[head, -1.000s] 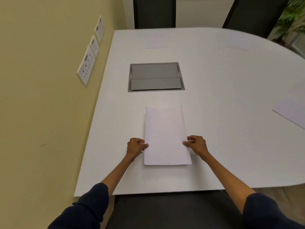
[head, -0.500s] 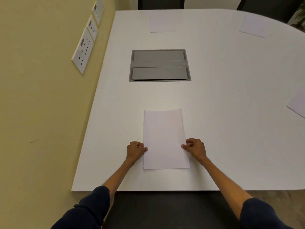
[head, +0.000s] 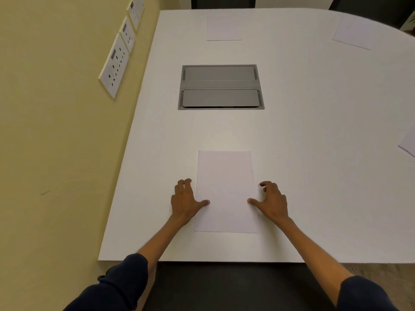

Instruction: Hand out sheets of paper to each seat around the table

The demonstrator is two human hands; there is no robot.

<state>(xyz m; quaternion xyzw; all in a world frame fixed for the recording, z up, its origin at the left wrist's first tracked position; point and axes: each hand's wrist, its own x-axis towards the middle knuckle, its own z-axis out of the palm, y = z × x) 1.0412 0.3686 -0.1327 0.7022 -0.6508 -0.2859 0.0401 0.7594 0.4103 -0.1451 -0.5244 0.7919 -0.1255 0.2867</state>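
The near sheet of paper (head: pixel 225 176) lies flat and square on the table (head: pixel 314 113), just in from the near edge and in front of a dark chair (head: pixel 235 286). It should handle as thin, light and limp. It will likely slide easily on the smooth top, sag if lifted by one corner, and crease under a hard pinch, so the two long side edges, held lightly, are the best place to take it. The left hand (head: pixel 184 202) and right hand (head: pixel 273 202) flank it, each grip spread and pinching nothing. Each thumb tip touches a side edge, and the fingers rest on the table beside it. Four sheets show in all: this one, a far sheet (head: pixel 224 26), a far-right sheet (head: pixel 352 32), and what seems to be an edge sheet (head: pixel 409 142), cut off by the frame. One grey cable hatch (head: pixel 221 87) sits between the near and far sheets. Three socket plates (head: pixel 114 63) line the wall on the left.
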